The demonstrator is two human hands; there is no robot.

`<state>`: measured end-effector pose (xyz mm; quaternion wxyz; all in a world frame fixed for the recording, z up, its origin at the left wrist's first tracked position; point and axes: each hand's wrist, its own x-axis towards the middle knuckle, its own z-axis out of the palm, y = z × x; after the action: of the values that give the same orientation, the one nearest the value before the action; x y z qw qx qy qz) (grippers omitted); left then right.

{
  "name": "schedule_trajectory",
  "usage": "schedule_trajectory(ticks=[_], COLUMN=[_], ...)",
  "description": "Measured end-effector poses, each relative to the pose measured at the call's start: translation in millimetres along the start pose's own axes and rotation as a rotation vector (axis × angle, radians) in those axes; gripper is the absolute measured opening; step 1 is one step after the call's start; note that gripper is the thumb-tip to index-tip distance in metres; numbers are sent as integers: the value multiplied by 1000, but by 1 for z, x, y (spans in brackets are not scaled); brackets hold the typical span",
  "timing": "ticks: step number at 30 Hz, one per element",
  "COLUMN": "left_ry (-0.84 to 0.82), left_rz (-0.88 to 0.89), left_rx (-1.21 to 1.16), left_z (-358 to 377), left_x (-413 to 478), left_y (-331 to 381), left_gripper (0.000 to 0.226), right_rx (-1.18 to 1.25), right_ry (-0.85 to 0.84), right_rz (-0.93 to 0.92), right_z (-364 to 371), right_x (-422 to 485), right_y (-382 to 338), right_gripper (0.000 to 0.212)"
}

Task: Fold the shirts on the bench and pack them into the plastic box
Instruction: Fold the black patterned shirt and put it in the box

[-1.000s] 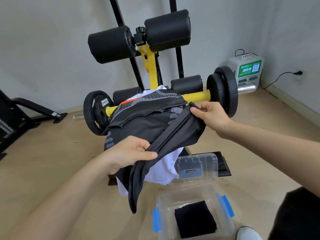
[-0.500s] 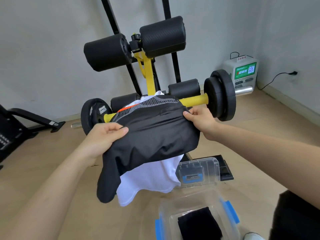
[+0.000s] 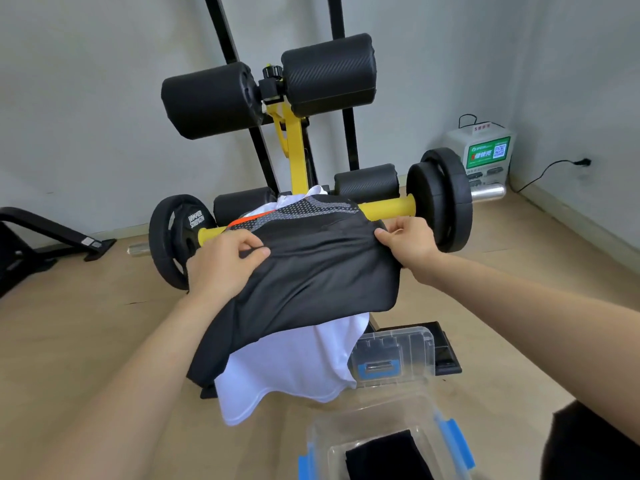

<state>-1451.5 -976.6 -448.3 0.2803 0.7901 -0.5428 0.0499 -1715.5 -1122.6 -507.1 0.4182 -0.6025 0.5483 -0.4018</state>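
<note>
Work sits partway: 1 dark folded piece (image 3: 384, 455) already lies in the plastic box (image 3: 320, 434), open on the floor at the near right. On the bench (image 3: 298, 157), the left hand (image 3: 221, 265) and right hand (image 3: 408, 240) each pinch the black shirt (image 3: 311, 271) near its far edge. It is draped over a white shirt (image 3: 294, 368) hanging unfolded underneath. Both, I judge, need folding and packing.

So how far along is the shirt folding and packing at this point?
Done: one folded black garment already lies in the plastic box. In hand: the left hand and right hand each pinch the black shirt, apparently mid-fold. Left: finish and pack it, then fold and pack the white shirt hanging out beneath it.
</note>
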Motion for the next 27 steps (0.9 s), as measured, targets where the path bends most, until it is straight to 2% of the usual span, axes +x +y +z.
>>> schedule_trajectory(ticks=[2,5,7,9,14,16,19,21,25,27], left_ry=[-108,-102,-128,-169,-209,-219,-239,-288,-578,-662], left_rz=[1,12,37,53,-33,-63,-122,-183,-286,-320], left_rx=[12,-24,-70,-116,-238,-242,-243,-288,-387,-361], left_z=[6,3,-2,-7,-18,-22,-28,-33,-50,-62], left_x=[-1,-5,-9,-15,-26,-31,-40,-46,-59,-66], left_y=[-8,-13,-19,-25,-45,-49,-55,-64,-88,-101], left_gripper=[16,18,21,26,43,47,46,40,44,34], right_rx=[-186,-321,-336,-294,-333,-411,-539,-665,-803,-821], right_ry=[-5,43,104,96,-160,-296,-491,-540,-555,-569], right_rz=[-36,-166,-332,-491,-852,-934,-947,-905,-845,-838], right_z=[1,6,12,19,49,65,90,102,108,108], right_x=[-2,-11,-18,-28,-53,-62,-70,-72,-72,-72], right_y=[2,-5,-13,-23,-47,-55,-64,-67,-68,-67], right_gripper=[21,27,24,17,15,22,47,57,58,59])
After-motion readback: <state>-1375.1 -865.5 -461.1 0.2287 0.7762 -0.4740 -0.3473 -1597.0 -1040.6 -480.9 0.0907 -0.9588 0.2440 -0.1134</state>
